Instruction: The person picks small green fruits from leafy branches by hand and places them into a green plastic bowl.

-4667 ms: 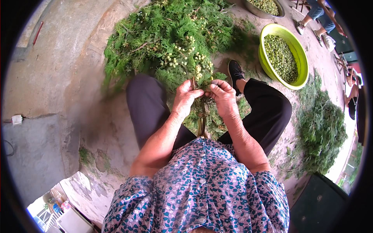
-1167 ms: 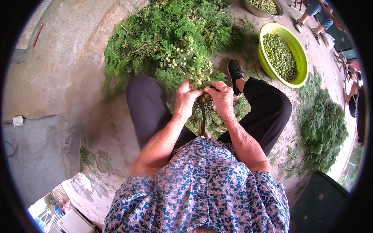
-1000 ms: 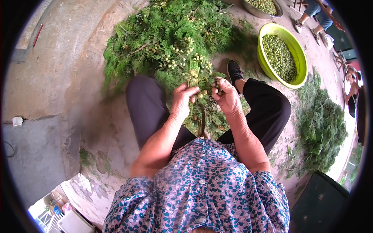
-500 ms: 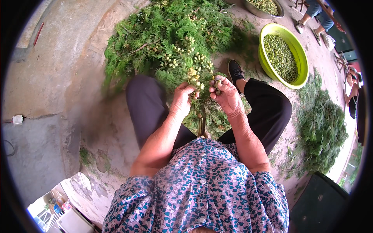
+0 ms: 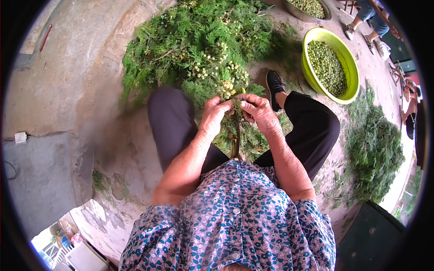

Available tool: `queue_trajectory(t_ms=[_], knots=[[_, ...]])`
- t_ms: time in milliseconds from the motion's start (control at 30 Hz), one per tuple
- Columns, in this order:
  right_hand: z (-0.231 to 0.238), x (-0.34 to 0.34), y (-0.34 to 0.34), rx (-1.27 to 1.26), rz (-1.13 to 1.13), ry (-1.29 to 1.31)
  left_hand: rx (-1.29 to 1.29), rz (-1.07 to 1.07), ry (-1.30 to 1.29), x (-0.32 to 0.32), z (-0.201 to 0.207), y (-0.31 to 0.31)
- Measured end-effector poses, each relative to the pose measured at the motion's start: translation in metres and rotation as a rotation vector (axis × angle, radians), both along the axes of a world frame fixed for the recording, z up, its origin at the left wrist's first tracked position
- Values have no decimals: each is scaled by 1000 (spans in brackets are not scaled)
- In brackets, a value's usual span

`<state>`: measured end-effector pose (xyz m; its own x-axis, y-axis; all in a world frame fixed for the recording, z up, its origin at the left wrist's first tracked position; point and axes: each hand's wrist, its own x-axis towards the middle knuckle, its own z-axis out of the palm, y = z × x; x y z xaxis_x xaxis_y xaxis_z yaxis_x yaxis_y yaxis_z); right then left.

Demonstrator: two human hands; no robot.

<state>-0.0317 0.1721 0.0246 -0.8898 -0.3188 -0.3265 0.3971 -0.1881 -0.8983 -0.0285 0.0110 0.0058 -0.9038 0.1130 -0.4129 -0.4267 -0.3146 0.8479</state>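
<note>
My left hand (image 5: 214, 116) is closed in a pinch on an evergreen sprig (image 5: 237, 107) with feathery leaves. Pale yellow-green cones (image 5: 226, 87) cluster just beyond the fingertips. Facing it, my right hand (image 5: 261, 113) has thumb and fingers pressed together at the same sprig, on small green cones that the fingers mostly hide. Both hands meet between my knees. A brown woody stem (image 5: 236, 137) runs from below the hands toward my lap. Ahead lies a large heap of green cut branches (image 5: 181, 49), dotted with pale cones.
At the right stands a lime-green basin (image 5: 354, 74) holding many small green cones. Behind it is a metal bowl (image 5: 300, 14) of similar cones. Stripped-looking green branches (image 5: 377, 144) lie farther right. Another person's legs (image 5: 368, 25) show at the upper right.
My right hand has moved left to the sprig beside my left hand, its fingers turning inward. The several cones seen in its fingers are now mostly hidden.
</note>
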Motion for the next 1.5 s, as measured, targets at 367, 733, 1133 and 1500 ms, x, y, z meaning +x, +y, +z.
queue_trajectory(t_ms=[367,733,1133,1500], knots=[[-8,-1,-1,-39,-141,-87,52,2,-60,1,8,2],[-7,2,-10,122,-183,-68,-84,-74,17,2,3,4],[-21,3,0,-488,-322,-364,109,30,-90,1,0,5],[-8,6,-8,-40,-87,-81,39,46,-25,2,4,4]])
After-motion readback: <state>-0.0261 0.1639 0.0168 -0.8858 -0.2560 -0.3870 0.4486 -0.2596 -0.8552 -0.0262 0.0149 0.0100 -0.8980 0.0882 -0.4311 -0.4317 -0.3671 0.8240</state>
